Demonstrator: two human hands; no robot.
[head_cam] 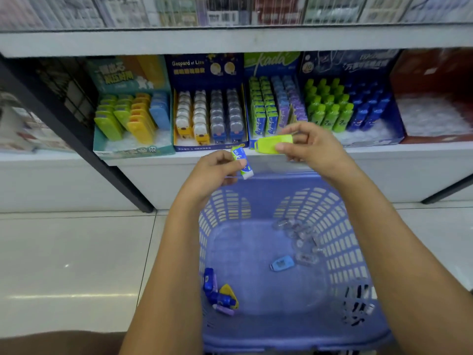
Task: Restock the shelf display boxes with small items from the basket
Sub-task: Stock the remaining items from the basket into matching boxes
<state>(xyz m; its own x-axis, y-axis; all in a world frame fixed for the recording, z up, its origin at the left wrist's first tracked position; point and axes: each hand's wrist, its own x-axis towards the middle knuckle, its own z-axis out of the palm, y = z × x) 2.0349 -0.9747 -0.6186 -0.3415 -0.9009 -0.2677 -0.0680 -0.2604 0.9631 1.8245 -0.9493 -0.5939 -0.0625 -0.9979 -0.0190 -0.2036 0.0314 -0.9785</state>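
My right hand (311, 147) pinches a lime-green flat case (271, 144) just in front of the shelf edge. My left hand (217, 169) holds a small green-and-white wrapped eraser (242, 162) upright, a little lower and to the left. Both hover above the far rim of the blue basket (340, 242), which holds a blue case (281, 263), several clear pieces and a cluster of blue, yellow and purple items (221, 294). On the shelf stand the teal display box (133, 151) of green, yellow and blue cases and the green "kada" eraser box (271, 64).
Between those boxes sits a dark blue box (204, 70) of dog-shaped items. Further right are a box of green and blue bottles (345, 108) and a red box (432, 75). A black shelf post (76, 139) slants at left. Tiled floor (76, 252) surrounds the basket.
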